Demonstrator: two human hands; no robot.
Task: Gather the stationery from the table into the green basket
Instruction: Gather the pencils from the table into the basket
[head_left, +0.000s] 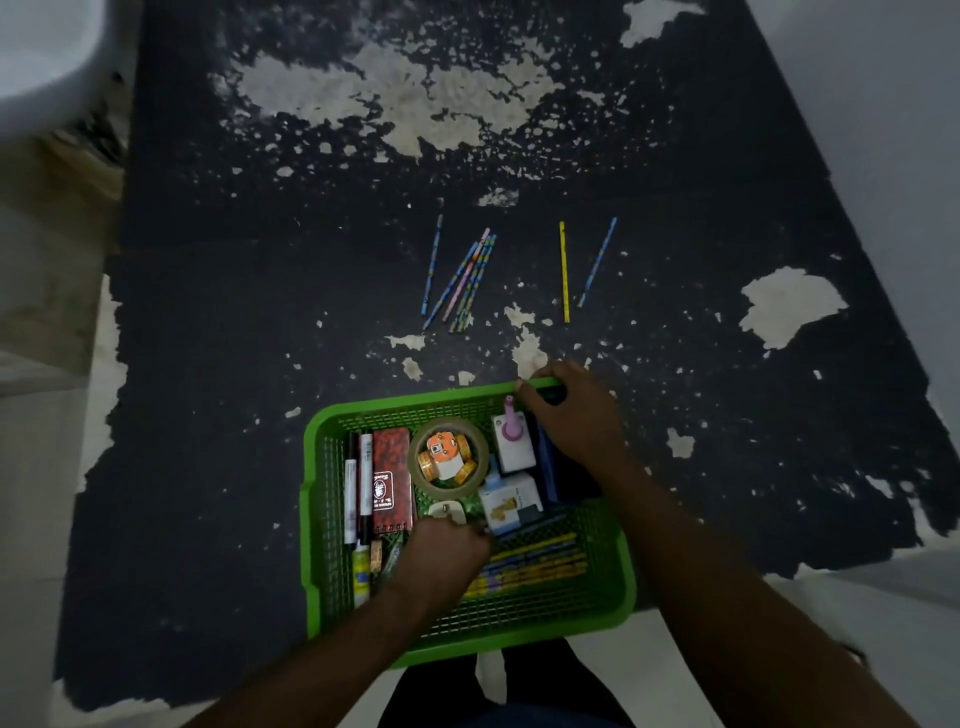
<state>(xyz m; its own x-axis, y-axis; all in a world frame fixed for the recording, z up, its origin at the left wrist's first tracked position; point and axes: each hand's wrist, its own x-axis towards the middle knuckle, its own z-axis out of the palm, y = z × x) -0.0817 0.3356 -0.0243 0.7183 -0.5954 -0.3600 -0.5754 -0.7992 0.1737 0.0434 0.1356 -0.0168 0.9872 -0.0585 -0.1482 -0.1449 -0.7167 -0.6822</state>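
Green basket (318, 467), plastic mesh, sits at the near edge of the table (208, 364), whose dark coating is flaked into pale patches. Right hand (574, 415) curls over the basket's far rim. Left hand (448, 552) is down among the contents, fingers bent; can't tell if it holds anything. Thin patterned pencils (464, 280) lie loose mid-table, with open surface all around them.

The table (208, 312) is black, mottled with pale cream patches, largest toward its far edge. Mid-table lie a yellow pencil (564, 272), a blue pencil (597, 262) and a pencil bunch (465, 283) printed blue, pink and green. At the near edge, the green basket (311, 467) is bright mesh; inside, a red patterned notebook (392, 475) and a white, pink-capped bottle (510, 431)
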